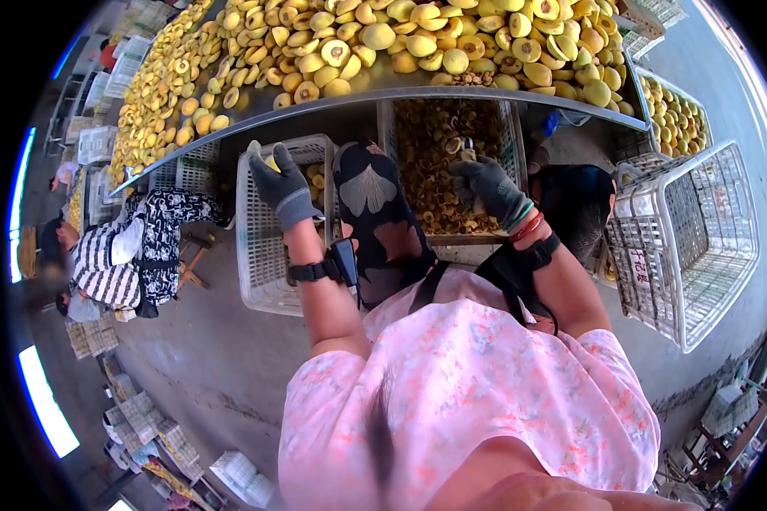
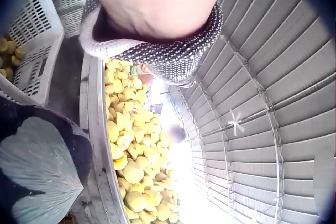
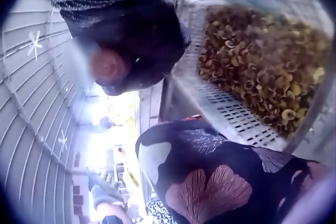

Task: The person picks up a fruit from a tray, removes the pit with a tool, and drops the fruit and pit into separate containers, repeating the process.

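The left hand (image 1: 285,189), in a grey glove, is raised over a white crate (image 1: 268,294) and pinches a yellow fruit piece (image 1: 272,163) between thumb and fingers. In the left wrist view only the wrist and glove cuff (image 2: 168,62) show; the fingers are hidden. Over a crate of brown-yellow scraps (image 1: 439,183), the gloved right hand (image 1: 496,192) has its fingers curled round a small metallic tool (image 1: 467,152). The dark glove (image 3: 123,40) appears beside the scrap crate (image 3: 252,66) in the right wrist view, where the tool cannot be made out.
A metal-edged table (image 1: 358,99) heaped with halved yellow fruit (image 1: 375,36) spans the front. An empty white crate (image 1: 686,247) stands tilted at the right, near a fruit-filled crate (image 1: 673,115). Another person (image 1: 115,264) sits at the left. Patterned trousers (image 1: 375,200) show between the two crates.
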`<state>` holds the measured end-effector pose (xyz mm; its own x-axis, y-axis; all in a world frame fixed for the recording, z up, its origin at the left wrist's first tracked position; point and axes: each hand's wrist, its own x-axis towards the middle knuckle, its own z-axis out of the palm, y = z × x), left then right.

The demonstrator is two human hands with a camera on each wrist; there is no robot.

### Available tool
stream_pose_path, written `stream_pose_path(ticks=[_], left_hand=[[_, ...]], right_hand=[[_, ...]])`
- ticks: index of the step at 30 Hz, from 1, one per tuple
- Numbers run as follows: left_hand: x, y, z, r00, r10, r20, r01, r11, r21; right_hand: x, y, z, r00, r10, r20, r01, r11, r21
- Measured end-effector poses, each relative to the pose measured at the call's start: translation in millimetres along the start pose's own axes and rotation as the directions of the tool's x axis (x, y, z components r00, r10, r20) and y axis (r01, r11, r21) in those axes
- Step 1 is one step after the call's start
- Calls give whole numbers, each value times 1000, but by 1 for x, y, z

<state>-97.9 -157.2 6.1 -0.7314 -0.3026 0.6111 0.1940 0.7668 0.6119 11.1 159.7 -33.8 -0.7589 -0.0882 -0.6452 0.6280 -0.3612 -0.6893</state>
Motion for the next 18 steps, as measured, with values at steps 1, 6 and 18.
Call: stream_pose_path(ticks=[1, 6, 18], left_hand=[[7, 0, 7, 996, 70, 53, -71, 997, 16], [40, -4, 88, 905, 337, 258, -372, 923, 99], [79, 24, 225, 698, 20, 716, -489, 744, 456]], right_hand=[[-2, -3, 0, 999, -44, 6, 44, 999, -6], [-11, -1, 4, 970, -237, 61, 245, 938, -246], [15, 36, -22, 994, -99, -45, 78, 938, -337]])
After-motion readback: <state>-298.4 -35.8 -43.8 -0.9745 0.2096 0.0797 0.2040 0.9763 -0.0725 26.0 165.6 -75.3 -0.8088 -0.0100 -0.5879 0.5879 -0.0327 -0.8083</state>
